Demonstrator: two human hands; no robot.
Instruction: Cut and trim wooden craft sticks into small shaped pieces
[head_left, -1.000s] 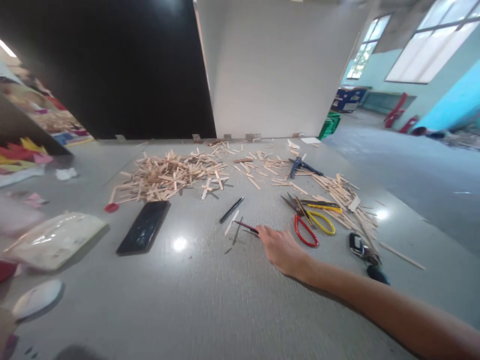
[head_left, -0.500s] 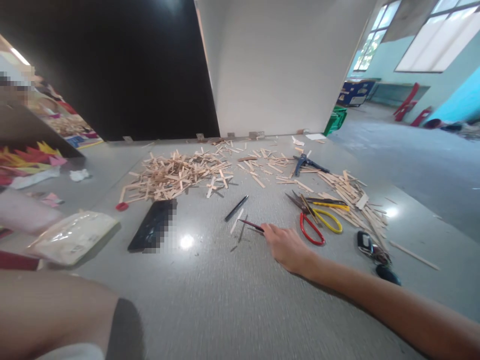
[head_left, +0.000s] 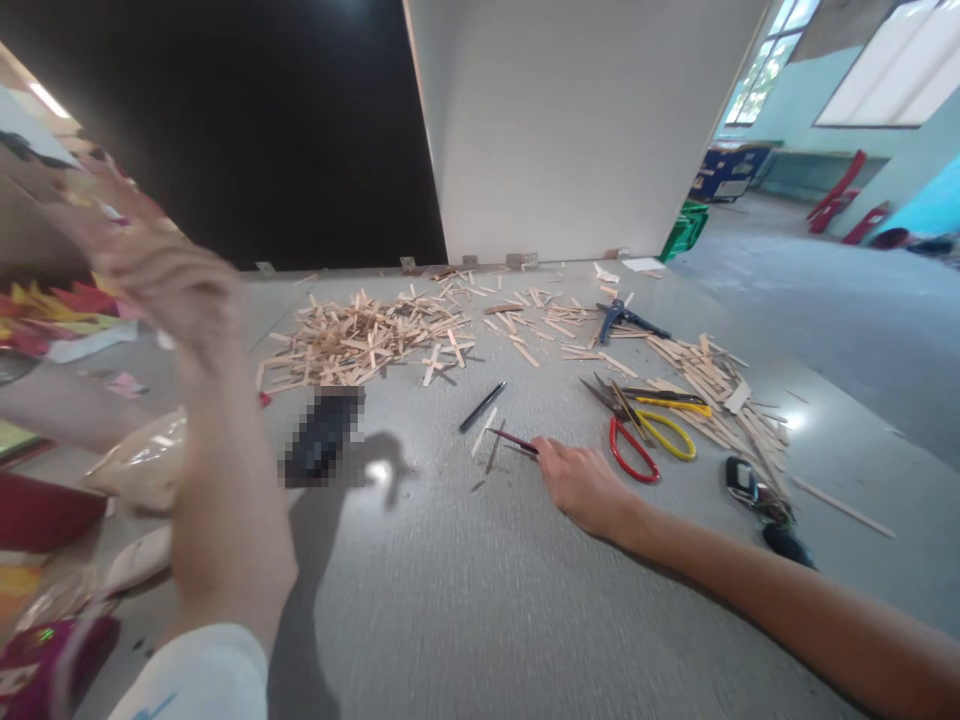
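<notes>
My right hand [head_left: 585, 483] rests on the grey table with its fingers pinched round a slim, tapered dark-red stick [head_left: 516, 441]. Whether that is a pencil or a fine brush I cannot make out. The stick's tip is near a small pale wooden strip [head_left: 484, 432], and a black pen [head_left: 482, 407] lies just beyond it. Scissors with one red and one yellow handle [head_left: 637, 450] lie right of this hand. My left hand [head_left: 169, 275] is raised at the far left, its fingers smeared by motion. Nothing can be made out in it.
A heap of wooden sticks [head_left: 367, 335] lies at the back left, with more sticks [head_left: 709, 385] at right. Blue-handled pliers [head_left: 626, 318], keys [head_left: 757, 500] and a dark, partly pixelated slab [head_left: 322, 435] are on the table. A white panel [head_left: 585, 130] stands behind.
My left hand has swung up from the lower left to the upper left. The right hand keeps its hold on the dark-red stick. The view has shifted slightly.
</notes>
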